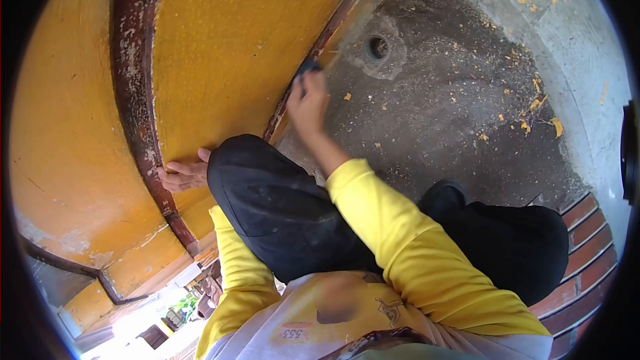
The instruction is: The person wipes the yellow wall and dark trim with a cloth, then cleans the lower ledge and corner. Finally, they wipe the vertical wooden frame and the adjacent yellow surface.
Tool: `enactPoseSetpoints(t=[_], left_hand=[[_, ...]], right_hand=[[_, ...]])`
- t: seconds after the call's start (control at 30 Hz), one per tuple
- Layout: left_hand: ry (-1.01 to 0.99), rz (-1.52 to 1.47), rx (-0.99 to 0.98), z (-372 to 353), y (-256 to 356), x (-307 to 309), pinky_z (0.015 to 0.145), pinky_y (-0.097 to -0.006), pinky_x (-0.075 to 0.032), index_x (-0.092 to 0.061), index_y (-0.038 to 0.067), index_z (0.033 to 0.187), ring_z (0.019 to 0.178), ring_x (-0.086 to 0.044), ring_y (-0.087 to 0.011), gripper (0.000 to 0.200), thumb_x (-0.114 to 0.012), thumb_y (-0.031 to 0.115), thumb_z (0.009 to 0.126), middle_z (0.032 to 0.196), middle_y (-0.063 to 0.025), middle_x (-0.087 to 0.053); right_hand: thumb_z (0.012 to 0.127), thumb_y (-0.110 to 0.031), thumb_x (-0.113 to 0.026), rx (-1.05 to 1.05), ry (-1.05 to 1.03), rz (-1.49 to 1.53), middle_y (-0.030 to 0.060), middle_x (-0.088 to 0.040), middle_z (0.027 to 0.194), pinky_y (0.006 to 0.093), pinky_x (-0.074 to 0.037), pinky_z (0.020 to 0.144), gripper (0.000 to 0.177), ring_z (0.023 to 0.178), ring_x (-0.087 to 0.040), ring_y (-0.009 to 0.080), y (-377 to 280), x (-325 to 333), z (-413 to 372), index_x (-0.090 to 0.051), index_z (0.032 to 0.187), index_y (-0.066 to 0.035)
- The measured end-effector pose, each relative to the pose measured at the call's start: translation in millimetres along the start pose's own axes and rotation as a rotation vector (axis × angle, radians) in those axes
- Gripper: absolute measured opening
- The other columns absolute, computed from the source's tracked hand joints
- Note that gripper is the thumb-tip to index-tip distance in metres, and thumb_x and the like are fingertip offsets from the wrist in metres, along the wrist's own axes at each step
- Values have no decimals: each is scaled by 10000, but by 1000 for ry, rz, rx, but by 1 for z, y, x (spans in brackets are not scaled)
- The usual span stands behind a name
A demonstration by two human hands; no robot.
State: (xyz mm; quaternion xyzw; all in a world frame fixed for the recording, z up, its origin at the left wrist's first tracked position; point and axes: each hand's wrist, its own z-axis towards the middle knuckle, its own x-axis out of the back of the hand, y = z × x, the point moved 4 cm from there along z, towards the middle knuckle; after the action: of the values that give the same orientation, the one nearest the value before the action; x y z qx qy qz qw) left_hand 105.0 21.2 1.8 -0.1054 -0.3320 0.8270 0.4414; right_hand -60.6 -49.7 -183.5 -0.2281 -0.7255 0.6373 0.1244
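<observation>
Writing: read "555", inverted, in the red-and-yellow print (291,333) on the pale shirt front, at 6 o'clock. Blurred beyond reading elsewhere on the shirt.

Wall (227,33), 9 to 12 o'clock: coated in orange-yellow paint, scuffed and bare in patches toward 8 o'clock. Crossed by a dark-red rail (137,60), curved by the lens, chipped to pale flecks.

Narrow trim (343,10), near 12 o'clock: ran in brownish red along the foot of the wall, worn at the edge.

Dark pad (308,67), near 12 o'clock: looked small and blue-black; too blurred to identify. Held against the narrow trim.

Right hand (309,103): closed by curled fingers on the dark pad.

Left hand (187,175), 9 o'clock: laid with open fingers across the dark-red rail, beside the dark-trousered knee (247,167). Set well apart from the right hand.

Floor (433,120): showed grey, gritty and stained, with a round drain hole (378,47) at 1 o'clock and yellow flakes (535,103) between 2 and 3.

Bricks (587,253), 4 o'clock: laid in red rows with pale joints.
</observation>
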Motion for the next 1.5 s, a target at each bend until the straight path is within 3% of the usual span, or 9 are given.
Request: enactPoseSetpoints(t=[0.2,0.33,0.57,0.8,0.87,1.0,1.3,1.37,1.5], left_hand=[[40,21,-48,-7,-12,-5,1012,-619,-320,-285,129,1539,1266,-404,-437,702,-277,592,1011,1464,-247,-391],[37,45,-51,-9,-18,-6,1011,-611,-330,-306,128,1531,1259,-419,-432,711,-271,605,1005,1468,-246,-391],[-64,-4,-14,-1,-7,6,1034,-602,-325,-335,119,1519,1245,-436,-434,726,-316,610,986,1461,-241,-410],[-79,-94,-26,5,-3,8,1055,-599,-294,-313,109,1527,1264,-410,-438,720,-381,575,982,1449,-270,-399],[-103,-113,-29,7,-1,10,1054,-604,-284,-308,114,1530,1273,-396,-445,712,-421,546,976,1452,-283,-380],[-234,-182,-103,9,-11,22,1036,-621,-271,-338,160,1519,1285,-375,-464,681,-519,483,947,1481,-296,-324],[-322,-324,-52,11,-22,33,1029,-630,-306,-515,235,1394,1295,-393,-448,578,-684,371,859,1525,-206,-350],[-297,-370,-50,14,-23,36,1038,-601,-336,-566,213,1347,1284,-418,-441,526,-699,335,853,1495,-189,-414],[-208,-483,-109,19,-37,38,1041,-517,-402,-625,133,1273,1246,-483,-415,405,-675,229,882,1392,-182,-549]], right_hand=[[831,-126,-678,-510,-138,62,237,-695,927,393,-528,809,201,895,-698,297,11,-6,-19,-681,954,33],[828,-81,-667,-111,290,87,233,-679,959,437,-519,791,198,864,-663,404,2,8,68,-660,993,29],[836,-71,-660,82,171,31,200,-627,929,417,-498,781,157,872,-636,383,-1,13,60,-618,954,23],[857,-70,-631,-321,-272,-2,267,-645,927,479,-513,769,168,901,-636,464,24,-29,-97,-599,978,42],[853,-65,-619,-527,-775,-94,281,-675,962,469,-527,814,218,974,-651,446,43,-50,-150,-651,1029,59],[841,-27,-616,-625,-883,4,239,-707,898,399,-573,665,226,703,-720,272,59,-69,-170,-683,1030,76],[861,1,-600,-930,-355,230,143,-650,742,355,-510,458,103,532,-640,239,32,-30,-45,-643,888,91],[864,-63,-601,-808,-170,297,168,-680,722,393,-524,526,162,598,-679,261,15,-10,-10,-683,895,74],[901,-117,-612,-100,293,192,215,-656,1176,396,-475,941,346,1081,-629,331,-13,34,78,-614,1204,49]])
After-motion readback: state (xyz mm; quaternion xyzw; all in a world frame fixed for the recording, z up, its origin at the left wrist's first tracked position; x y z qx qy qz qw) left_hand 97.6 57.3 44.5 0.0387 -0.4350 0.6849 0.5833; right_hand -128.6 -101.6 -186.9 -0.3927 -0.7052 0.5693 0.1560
